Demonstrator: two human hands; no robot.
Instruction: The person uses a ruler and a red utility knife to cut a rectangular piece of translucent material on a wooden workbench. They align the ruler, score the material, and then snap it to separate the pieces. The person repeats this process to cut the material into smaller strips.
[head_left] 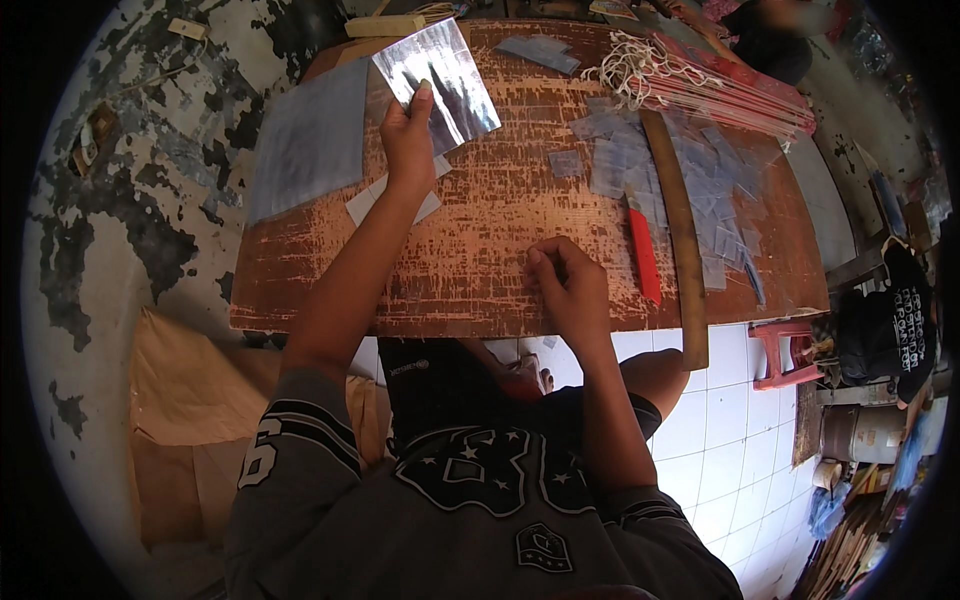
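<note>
My left hand (408, 140) is closed on a shiny, clear plastic sheet (440, 85), the thumb pressed on its face, held up over the far left of the table. Beneath that forearm lie whitish rectangular pieces (428, 208), partly hidden. My right hand (570, 285) hovers at the table's near edge, thumb and fingertips pressed together; whether anything small is between them I cannot make out. To its right lies a red-handled cutter knife (642, 250), beside a long wooden ruler (677, 220) that overhangs the near edge. A small clear square (566, 163) lies beyond the right hand.
Many cut clear plastic pieces (620, 160) spread under and around the ruler. A large plastic stack (312, 140) lies at the left. Red sticks with white strings (720, 90) fill the far right of the scratched table (480, 250). A red stool (782, 358) stands on the right.
</note>
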